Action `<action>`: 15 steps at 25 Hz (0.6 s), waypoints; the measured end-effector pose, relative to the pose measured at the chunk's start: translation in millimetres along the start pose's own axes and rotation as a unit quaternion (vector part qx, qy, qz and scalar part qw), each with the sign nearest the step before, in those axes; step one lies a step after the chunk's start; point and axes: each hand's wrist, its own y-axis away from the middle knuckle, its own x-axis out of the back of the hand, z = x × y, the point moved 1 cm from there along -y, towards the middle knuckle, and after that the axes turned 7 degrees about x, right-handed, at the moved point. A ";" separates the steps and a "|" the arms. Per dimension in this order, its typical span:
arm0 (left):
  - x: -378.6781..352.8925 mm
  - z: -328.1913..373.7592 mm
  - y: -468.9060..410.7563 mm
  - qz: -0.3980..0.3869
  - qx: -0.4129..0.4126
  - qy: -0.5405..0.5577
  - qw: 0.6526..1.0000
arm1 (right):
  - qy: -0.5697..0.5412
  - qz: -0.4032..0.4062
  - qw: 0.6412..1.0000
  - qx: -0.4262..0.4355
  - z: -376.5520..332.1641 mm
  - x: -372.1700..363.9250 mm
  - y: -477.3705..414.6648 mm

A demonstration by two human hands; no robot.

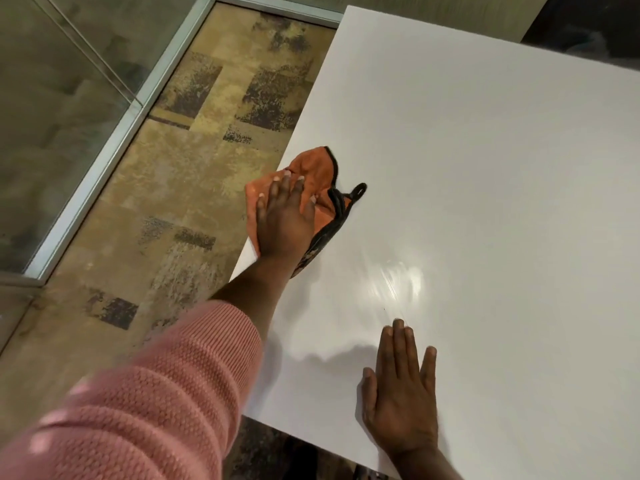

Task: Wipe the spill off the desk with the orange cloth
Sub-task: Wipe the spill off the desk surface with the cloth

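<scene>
The orange cloth (313,171), edged in black with a small black loop, lies bunched at the left edge of the white desk (485,168). Part of it hangs over that edge. My left hand (282,220) presses flat on top of the cloth, fingers spread, palm down. A shiny wet smear (398,282) glints on the desk to the right of the cloth, between my two hands. My right hand (401,389) rests flat on the desk near its front edge, fingers extended, holding nothing.
The desk's left edge runs diagonally beside patterned brown carpet (194,161). A glass partition with a metal frame (114,140) stands further left. The desk's front edge lies just below my right hand. A dark shape (585,26) sits beyond the far right corner.
</scene>
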 end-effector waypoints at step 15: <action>14.9 -26.6 22.4 -0.024 0.079 0.007 0.997 | 0.025 0.000 1.000 0.005 0.4 -4.4 0.5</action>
